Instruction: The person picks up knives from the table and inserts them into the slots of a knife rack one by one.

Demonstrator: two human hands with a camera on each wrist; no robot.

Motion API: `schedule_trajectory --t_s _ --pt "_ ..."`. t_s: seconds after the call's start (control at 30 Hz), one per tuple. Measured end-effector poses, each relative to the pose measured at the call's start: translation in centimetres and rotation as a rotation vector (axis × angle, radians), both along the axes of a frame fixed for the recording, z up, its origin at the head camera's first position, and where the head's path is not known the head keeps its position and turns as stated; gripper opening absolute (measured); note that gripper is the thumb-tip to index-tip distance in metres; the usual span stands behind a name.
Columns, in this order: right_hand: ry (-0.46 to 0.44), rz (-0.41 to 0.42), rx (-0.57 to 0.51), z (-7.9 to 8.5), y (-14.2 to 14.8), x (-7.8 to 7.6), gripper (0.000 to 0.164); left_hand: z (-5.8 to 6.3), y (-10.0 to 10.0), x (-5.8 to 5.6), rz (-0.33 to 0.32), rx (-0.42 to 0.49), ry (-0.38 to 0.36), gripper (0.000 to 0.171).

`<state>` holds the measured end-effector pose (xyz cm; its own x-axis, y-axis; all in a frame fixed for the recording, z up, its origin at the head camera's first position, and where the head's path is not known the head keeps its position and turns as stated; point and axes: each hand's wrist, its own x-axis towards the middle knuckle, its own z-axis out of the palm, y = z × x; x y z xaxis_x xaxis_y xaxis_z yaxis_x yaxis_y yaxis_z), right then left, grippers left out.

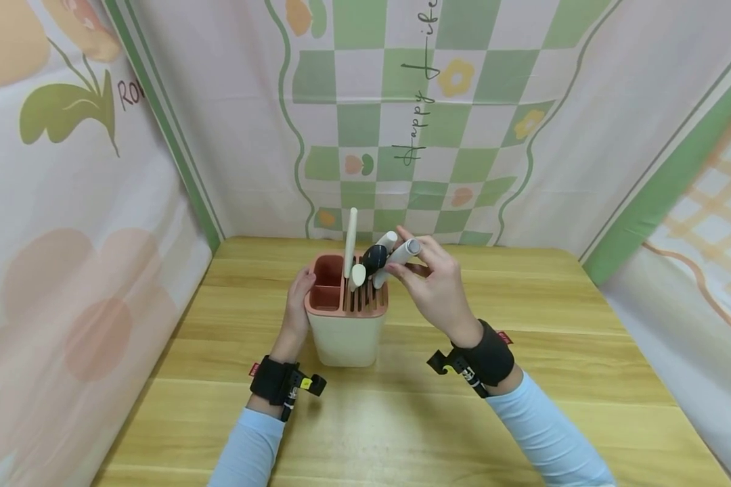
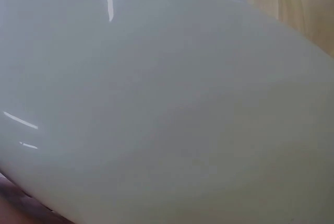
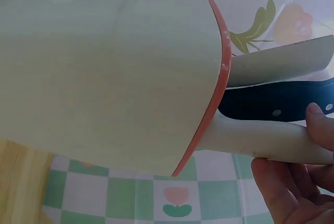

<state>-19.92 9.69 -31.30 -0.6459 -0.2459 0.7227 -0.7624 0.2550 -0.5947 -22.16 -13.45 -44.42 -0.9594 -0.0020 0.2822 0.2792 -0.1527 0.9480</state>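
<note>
A cream knife holder (image 1: pixel 346 341) with a salmon-coloured top stands upright on the table. My left hand (image 1: pixel 295 311) holds its left side, with the fingertips at the rim; some of that hand is hidden. My right hand (image 1: pixel 435 287) pinches a white-handled knife (image 1: pixel 405 251) between thumb and fingers, at the slotted right side of the holder. The right wrist view shows this white handle (image 3: pixel 255 138) reaching down to the rim, its blade out of sight. Right beside it are a black handle (image 1: pixel 374 258) with rivets and other pale handles (image 1: pixel 350 243).
Two square compartments (image 1: pixel 327 297) take up the holder's left part. The wooden table (image 1: pixel 524 325) reaches back to a checked green and white curtain (image 1: pixel 396 122), with printed cloth (image 1: pixel 67 270) along the left side.
</note>
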Motion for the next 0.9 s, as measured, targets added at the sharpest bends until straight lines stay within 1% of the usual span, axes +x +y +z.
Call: schedule_trajectory --t_s 0.17,0.23,0.4,0.47,0.63,0.7,0.77,0.83,0.9 --pt "0.013 -0.024 0.004 -0.4 0.0 0.3 0.042 0.1 -0.1 0.1 0.012 0.006 -0.011 0.054" --pt "0.008 -0.031 0.009 -0.6 -0.1 0.4 0.047 0.2 -0.1 0.1 0.012 0.016 -0.008 0.054" --pt "-0.037 -0.030 0.033 -1.6 0.5 0.3 0.043 0.5 -0.1 0.1 0.012 0.016 -0.023 0.052" --pt "-0.055 -0.034 0.042 -2.5 1.0 -0.2 0.043 0.5 -0.1 0.1 0.021 0.009 -0.037 0.052" --pt "-0.074 -0.041 0.069 -5.3 2.8 -1.7 0.030 0.5 -0.1 0.2 0.031 0.016 -0.074 0.052" --pt "-0.098 -0.035 0.078 -6.2 3.5 -2.0 0.025 0.6 -0.2 0.1 0.029 0.023 -0.089 0.052" --pt "-0.137 -0.037 0.105 -7.0 4.3 -2.4 0.021 0.6 -0.3 0.0 0.030 0.019 -0.105 0.053" --pt "-0.202 -0.042 0.151 -7.7 5.1 -2.8 0.019 0.6 -0.4 -0.1 0.042 0.014 -0.113 0.052" --pt "-0.282 -0.055 0.219 -8.2 5.8 -3.4 0.021 0.7 -0.7 -0.2 0.053 0.002 -0.125 0.050"
